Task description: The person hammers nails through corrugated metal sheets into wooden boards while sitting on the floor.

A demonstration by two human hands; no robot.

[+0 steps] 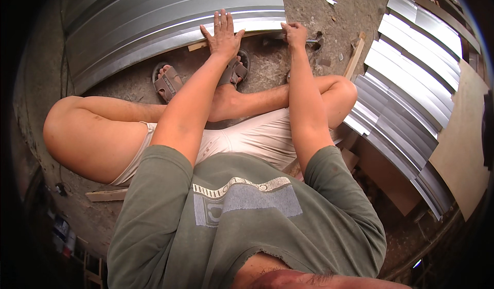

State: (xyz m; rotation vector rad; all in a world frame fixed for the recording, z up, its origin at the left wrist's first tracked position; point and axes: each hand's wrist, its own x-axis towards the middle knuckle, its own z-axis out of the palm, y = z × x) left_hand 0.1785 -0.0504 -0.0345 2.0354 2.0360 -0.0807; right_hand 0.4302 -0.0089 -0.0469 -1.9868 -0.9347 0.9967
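Sheet metal [175,19], ribbed and grey, lay directly under the left fingers and stretched away beyond them and to their left. The left hand [224,39] rested palm down across the near edge, its fingers spread wide. The right hand [295,35] was at the sheet's near right corner, its fingers drawn narrow and seeming to pinch the edge between thumb and forefinger; how firmly, I could not tell. A wooden strip [198,46] showed under the edge, just below and left of the left fingers, while a metal tool [312,42], partly hidden by the wrist, sat just below the right ones. More metal sheets [411,73] lay well to the right of both hands.

Holding that edge well, in my judgement, called for broad, even pressure from the spread fingers, over the wood where it gave backing, so the thin metal would not flex. The pinch was best kept light, with fingertips flat on the faces rather than drawn along the edge, which could cut bare skin.
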